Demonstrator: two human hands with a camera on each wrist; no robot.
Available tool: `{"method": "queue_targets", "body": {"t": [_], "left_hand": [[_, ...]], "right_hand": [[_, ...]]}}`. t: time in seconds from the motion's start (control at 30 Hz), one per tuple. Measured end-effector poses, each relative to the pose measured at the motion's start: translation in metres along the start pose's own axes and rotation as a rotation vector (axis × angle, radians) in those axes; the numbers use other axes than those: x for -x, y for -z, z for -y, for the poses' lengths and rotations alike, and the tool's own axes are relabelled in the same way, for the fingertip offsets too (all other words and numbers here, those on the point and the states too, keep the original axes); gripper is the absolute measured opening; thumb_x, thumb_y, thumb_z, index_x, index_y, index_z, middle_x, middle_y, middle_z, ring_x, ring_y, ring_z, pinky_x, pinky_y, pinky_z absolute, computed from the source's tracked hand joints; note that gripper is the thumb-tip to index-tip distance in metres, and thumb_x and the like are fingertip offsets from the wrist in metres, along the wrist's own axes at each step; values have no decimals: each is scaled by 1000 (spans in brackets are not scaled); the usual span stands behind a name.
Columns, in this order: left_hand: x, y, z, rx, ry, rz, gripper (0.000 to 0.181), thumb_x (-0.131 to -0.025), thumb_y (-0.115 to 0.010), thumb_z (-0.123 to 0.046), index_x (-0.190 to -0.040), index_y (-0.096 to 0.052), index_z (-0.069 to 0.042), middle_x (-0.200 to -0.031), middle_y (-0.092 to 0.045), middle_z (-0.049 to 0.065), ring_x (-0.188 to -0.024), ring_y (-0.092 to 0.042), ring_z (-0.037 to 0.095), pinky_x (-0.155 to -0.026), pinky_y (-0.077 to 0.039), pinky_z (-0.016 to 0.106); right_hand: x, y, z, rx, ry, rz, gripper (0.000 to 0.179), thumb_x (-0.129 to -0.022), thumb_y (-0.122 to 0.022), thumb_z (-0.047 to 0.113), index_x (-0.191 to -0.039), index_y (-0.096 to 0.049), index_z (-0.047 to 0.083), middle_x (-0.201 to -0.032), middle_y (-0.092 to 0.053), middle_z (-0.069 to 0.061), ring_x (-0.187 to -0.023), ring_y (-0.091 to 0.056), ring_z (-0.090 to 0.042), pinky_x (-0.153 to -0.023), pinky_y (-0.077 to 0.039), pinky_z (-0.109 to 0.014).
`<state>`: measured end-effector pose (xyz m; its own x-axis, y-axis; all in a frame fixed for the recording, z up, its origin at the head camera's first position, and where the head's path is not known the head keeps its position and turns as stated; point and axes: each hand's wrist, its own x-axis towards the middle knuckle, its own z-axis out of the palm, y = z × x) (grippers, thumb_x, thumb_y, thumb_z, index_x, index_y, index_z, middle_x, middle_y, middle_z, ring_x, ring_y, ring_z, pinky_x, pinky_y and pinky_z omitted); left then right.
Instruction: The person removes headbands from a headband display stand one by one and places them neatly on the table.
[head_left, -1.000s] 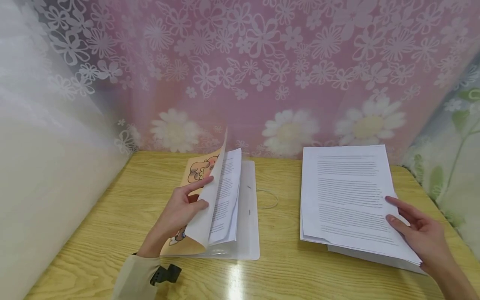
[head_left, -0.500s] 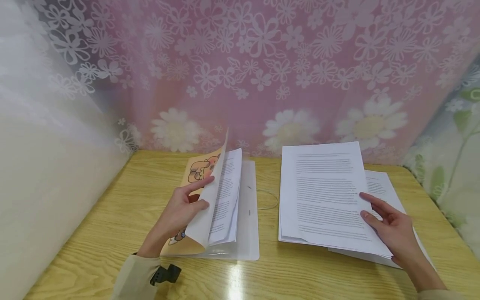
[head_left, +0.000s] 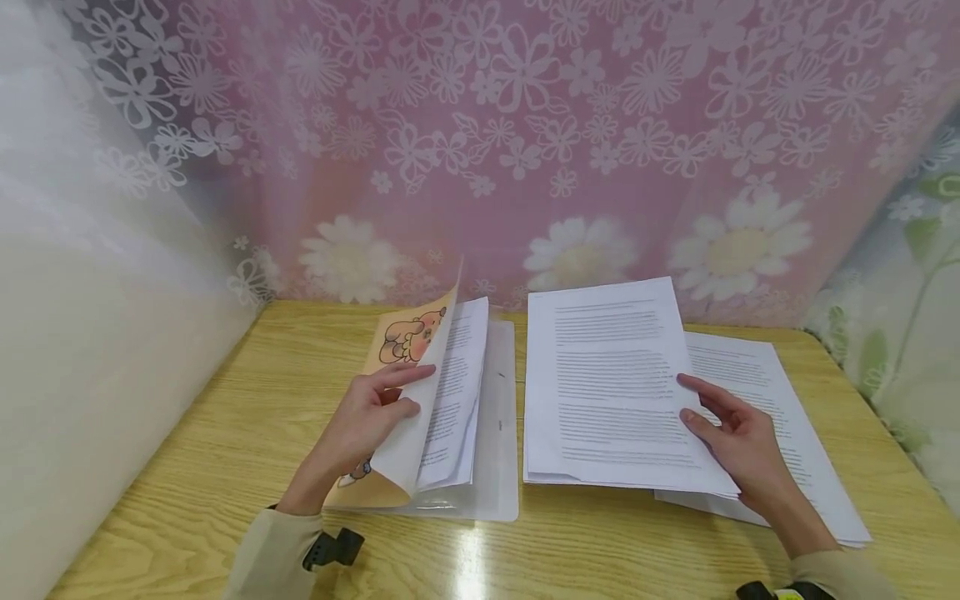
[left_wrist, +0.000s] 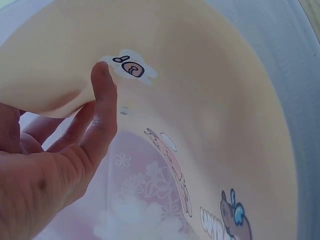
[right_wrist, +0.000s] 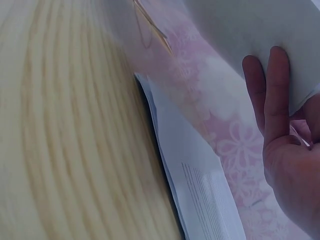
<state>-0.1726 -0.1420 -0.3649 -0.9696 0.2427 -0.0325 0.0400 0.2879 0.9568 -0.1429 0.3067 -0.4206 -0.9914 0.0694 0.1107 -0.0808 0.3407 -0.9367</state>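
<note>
My left hand (head_left: pixel 371 421) pinches the bent-up cover (head_left: pixel 412 333), tan with cartoon animals outside and white inside, of a folder on the left of the table. Printed sheets (head_left: pixel 453 392) stand behind that cover, over the folder's clear plastic back (head_left: pixel 495 450). In the left wrist view the cover curves around the fingers (left_wrist: pixel 102 110). To the right of the folder my right hand (head_left: pixel 738 442) grips a stack of printed paper (head_left: pixel 611 383) by its right edge, thumb on top. Seen from the right wrist, fingers (right_wrist: pixel 277 95) lie against the stack's underside, raised above the table.
Another pile of printed sheets (head_left: pixel 787 433) lies on the wooden table (head_left: pixel 585 550) at the right, partly under the held stack. A pink floral curtain (head_left: pixel 480 167) hangs behind the table. A pale sheet-like wall (head_left: pixel 97 333) borders the left side.
My right hand has carried the paper stack leftwards towards the folder, uncovering the pile that lay beneath it. The left hand keeps its hold, and the cover tilts slightly further right.
</note>
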Motion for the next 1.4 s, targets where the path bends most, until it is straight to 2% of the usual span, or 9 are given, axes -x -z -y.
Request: {"method": "queue_targets", "body": {"t": [0.13,0.37,0.57,0.77,0.87,1.03,1.17,1.27,1.4], "left_hand": [[-1,-1,-1,40,20,14,46,-88,-54,-5,-130,-59,-22,-147,-37,-4,-80,-67,23,-61,-56,38],[-3,-4,-2,66,17,-16,45,-88,-55,-5,-129,-60,-23,-144,-41,-5,-81,-66,22,-59,-56,37],[-5,-6,-2,66,1,-24,44,-88,-55,-5,-129,-60,-21,-144,-40,-6,-81,-66,23,-59,-56,38],[-5,-6,-3,70,-1,-12,46,-88,-54,-4,-130,-59,-21,-144,-41,-5,-80,-66,23,-59,-56,37],[-5,-5,-4,84,18,-6,46,-88,-54,-5,-130,-59,-24,-138,-48,-1,-80,-66,23,-59,-56,38],[-4,-3,-4,95,29,6,47,-88,-54,-6,-130,-59,-27,-125,-59,5,-78,-67,23,-59,-56,38],[-4,-2,-3,65,13,-1,48,-87,-54,-6,-130,-59,-28,-127,-57,3,-75,-66,23,-57,-55,37],[-4,-2,-3,73,24,-3,47,-88,-54,-6,-129,-59,-28,-131,-54,0,-76,-66,22,-58,-56,37],[-4,-3,-4,94,25,1,47,-88,-54,-5,-130,-59,-25,-138,-46,-2,-80,-66,23,-61,-57,38]], "right_hand": [[-3,-5,3,-55,-11,25,52,-91,-61,21,-141,-47,17,-135,-50,14,-88,-63,2,-64,-56,-22],[-4,-15,6,-4,-23,56,52,-92,-60,25,-142,-45,17,-134,-49,15,-90,-64,1,-67,-57,-24],[-6,-22,10,-36,-39,79,54,-92,-60,26,-142,-44,16,-131,-49,14,-85,-67,-5,-66,-57,-27],[-8,-21,13,-18,-34,59,54,-92,-59,26,-143,-44,17,-129,-50,15,-85,-66,-3,-67,-57,-25],[-9,-20,14,-6,-39,51,54,-92,-59,27,-143,-44,17,-129,-50,15,-87,-65,-2,-68,-57,-23],[-9,-18,11,44,-75,46,54,-92,-59,32,-142,-44,19,-138,-47,6,-91,-63,1,-69,-57,-24],[-9,-19,10,53,-91,64,54,-92,-58,33,-142,-45,20,-141,-45,0,-92,-62,1,-69,-57,-26],[-9,-20,10,54,-78,81,54,-93,-58,33,-143,-44,19,-144,-43,-4,-93,-63,1,-69,-57,-26],[-10,-21,13,37,-67,86,54,-93,-58,32,-143,-43,19,-139,-47,1,-87,-67,-5,-68,-58,-28]]}}
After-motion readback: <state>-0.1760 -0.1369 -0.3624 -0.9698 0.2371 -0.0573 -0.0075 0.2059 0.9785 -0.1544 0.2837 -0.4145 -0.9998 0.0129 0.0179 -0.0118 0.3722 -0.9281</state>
